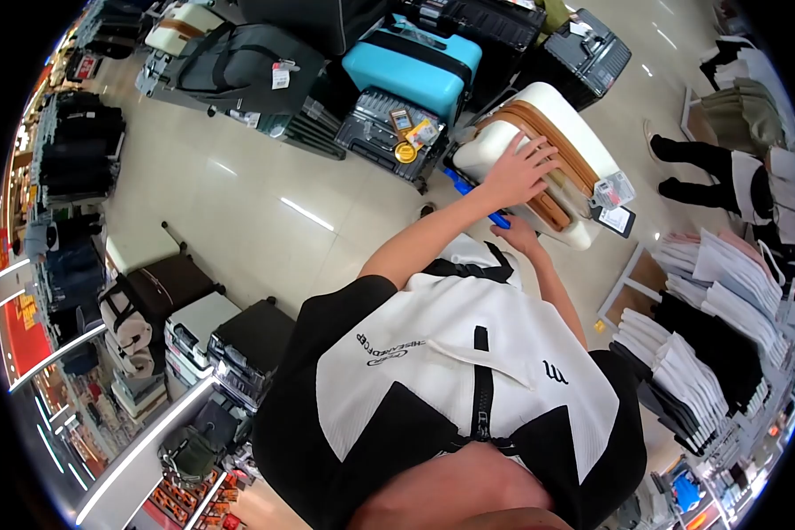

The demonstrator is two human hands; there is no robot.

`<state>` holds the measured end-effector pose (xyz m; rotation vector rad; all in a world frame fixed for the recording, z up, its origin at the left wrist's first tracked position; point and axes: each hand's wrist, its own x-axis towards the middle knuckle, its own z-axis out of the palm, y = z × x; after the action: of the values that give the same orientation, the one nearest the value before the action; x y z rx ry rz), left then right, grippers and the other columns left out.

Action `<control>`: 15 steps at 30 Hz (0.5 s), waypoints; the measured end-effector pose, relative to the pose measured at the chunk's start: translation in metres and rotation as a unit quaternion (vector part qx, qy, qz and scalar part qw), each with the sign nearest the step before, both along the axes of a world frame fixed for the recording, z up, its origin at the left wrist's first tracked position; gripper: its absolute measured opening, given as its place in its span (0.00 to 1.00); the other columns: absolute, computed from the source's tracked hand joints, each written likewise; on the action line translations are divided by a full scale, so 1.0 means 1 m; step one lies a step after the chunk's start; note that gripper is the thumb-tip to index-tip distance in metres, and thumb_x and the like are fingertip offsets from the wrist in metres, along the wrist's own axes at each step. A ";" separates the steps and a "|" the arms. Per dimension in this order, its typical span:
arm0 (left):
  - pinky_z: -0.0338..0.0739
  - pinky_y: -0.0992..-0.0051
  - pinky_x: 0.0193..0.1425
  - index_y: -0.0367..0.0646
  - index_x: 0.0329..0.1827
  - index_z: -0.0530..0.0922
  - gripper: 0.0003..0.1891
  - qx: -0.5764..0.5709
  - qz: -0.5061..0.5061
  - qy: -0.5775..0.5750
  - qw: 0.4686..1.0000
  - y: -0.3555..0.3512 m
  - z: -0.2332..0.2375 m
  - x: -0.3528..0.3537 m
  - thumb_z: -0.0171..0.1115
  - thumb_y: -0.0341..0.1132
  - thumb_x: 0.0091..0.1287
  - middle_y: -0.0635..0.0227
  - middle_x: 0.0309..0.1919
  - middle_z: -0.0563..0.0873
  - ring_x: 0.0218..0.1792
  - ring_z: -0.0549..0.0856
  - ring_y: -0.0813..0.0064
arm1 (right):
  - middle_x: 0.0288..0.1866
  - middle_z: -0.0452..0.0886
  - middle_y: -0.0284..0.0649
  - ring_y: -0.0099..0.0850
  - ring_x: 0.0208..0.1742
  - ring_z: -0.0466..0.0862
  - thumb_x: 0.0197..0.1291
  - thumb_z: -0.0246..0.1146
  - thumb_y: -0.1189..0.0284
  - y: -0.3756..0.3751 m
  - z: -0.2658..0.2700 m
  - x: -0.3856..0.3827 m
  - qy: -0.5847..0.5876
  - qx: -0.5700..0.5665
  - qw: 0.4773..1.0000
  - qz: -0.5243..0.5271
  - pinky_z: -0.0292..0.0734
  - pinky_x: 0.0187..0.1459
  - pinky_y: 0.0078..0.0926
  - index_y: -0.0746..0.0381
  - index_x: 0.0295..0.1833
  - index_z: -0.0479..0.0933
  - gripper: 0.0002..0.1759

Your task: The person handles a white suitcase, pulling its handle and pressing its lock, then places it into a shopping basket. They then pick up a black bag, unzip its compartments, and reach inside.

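Observation:
My left hand (523, 170) lies with its fingers spread on the top of a white suitcase (552, 99) with brown bands. It touches the suitcase without gripping it. Lower down, beside the near side of the case, my right hand (518, 233) is closed round the end of a long, narrow blue object (498, 218). The blue object runs up behind my left forearm, so its middle is hidden and I cannot make out its kind. Tags (614, 191) hang from the right end of the white suitcase.
A turquoise suitcase (405, 64) and a black suitcase (375, 132) stand beyond, left of the white one. Clothes racks (707, 327) line the right side, where another person (738, 184) stands. More suitcases (252, 340) are at lower left.

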<state>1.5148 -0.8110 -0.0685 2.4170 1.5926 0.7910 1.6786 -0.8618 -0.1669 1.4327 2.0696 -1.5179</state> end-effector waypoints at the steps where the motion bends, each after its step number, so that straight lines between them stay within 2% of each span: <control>1: 0.47 0.46 0.83 0.57 0.69 0.75 0.27 -0.019 -0.011 0.002 1.000 -0.001 -0.009 -0.005 0.65 0.44 0.66 0.71 0.73 0.73 0.79 0.63 0.64 | 0.35 0.88 0.43 0.40 0.38 0.87 0.56 0.68 0.51 -0.002 -0.009 -0.005 0.000 -0.010 1.000 -0.004 0.78 0.46 0.37 0.62 0.38 0.84 0.22; 3: 0.45 0.45 0.84 0.58 0.72 0.73 0.29 -0.039 -0.030 0.002 0.999 -0.003 -0.004 -0.010 0.65 0.44 0.65 0.70 0.75 0.71 0.79 0.62 0.64 | 0.35 0.88 0.43 0.40 0.39 0.87 0.55 0.68 0.51 -0.002 -0.004 -0.005 -0.005 -0.010 1.000 -0.007 0.78 0.46 0.36 0.62 0.38 0.83 0.22; 4: 0.44 0.47 0.85 0.57 0.76 0.70 0.33 -0.054 -0.043 0.007 0.998 -0.004 -0.003 -0.014 0.64 0.43 0.65 0.69 0.78 0.68 0.81 0.60 0.66 | 0.37 0.89 0.45 0.45 0.42 0.87 0.53 0.65 0.50 -0.003 -0.004 -0.004 -0.011 -0.004 1.000 -0.001 0.78 0.47 0.40 0.59 0.38 0.85 0.22; 7: 0.44 0.51 0.86 0.56 0.77 0.68 0.34 -0.076 -0.082 -0.008 0.994 -0.014 -0.001 -0.023 0.63 0.42 0.65 0.69 0.79 0.66 0.82 0.58 0.68 | 0.38 0.89 0.44 0.45 0.43 0.87 0.53 0.66 0.51 -0.006 -0.002 -0.003 -0.016 -0.006 1.000 0.002 0.78 0.47 0.39 0.59 0.39 0.86 0.22; 8: 0.46 0.55 0.86 0.55 0.78 0.67 0.35 -0.089 -0.096 -0.029 0.991 -0.020 -0.010 -0.033 0.62 0.39 0.65 0.69 0.80 0.64 0.82 0.57 0.71 | 0.39 0.89 0.44 0.44 0.44 0.88 0.54 0.67 0.52 -0.008 -0.010 -0.008 -0.021 -0.006 1.000 -0.001 0.79 0.48 0.38 0.59 0.41 0.86 0.21; 11: 0.48 0.56 0.85 0.55 0.79 0.66 0.36 -0.098 -0.120 -0.060 0.986 -0.030 -0.004 -0.041 0.63 0.36 0.65 0.70 0.81 0.63 0.82 0.57 0.71 | 0.41 0.89 0.44 0.44 0.45 0.88 0.56 0.67 0.54 -0.010 0.001 -0.007 -0.008 -0.007 1.000 -0.011 0.79 0.49 0.38 0.58 0.45 0.86 0.21; 12: 0.49 0.56 0.85 0.55 0.79 0.66 0.36 -0.099 -0.121 -0.063 0.986 -0.033 -0.004 -0.043 0.63 0.35 0.64 0.70 0.81 0.62 0.82 0.57 0.71 | 0.43 0.89 0.46 0.46 0.46 0.87 0.57 0.68 0.54 -0.012 -0.003 -0.005 0.005 0.003 1.000 -0.017 0.79 0.50 0.41 0.57 0.49 0.86 0.21; 15: 0.50 0.56 0.85 0.56 0.79 0.66 0.37 -0.098 -0.127 -0.070 0.985 -0.039 -0.009 -0.051 0.64 0.34 0.64 0.71 0.81 0.61 0.82 0.57 0.71 | 0.45 0.89 0.49 0.49 0.48 0.87 0.57 0.69 0.53 -0.021 -0.012 -0.009 -0.004 0.028 0.999 -0.027 0.79 0.51 0.43 0.57 0.51 0.86 0.22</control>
<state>1.4638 -0.8499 -0.0774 2.3063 1.2192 0.7042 1.6696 -0.8830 -0.1787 1.5233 2.1021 -1.4811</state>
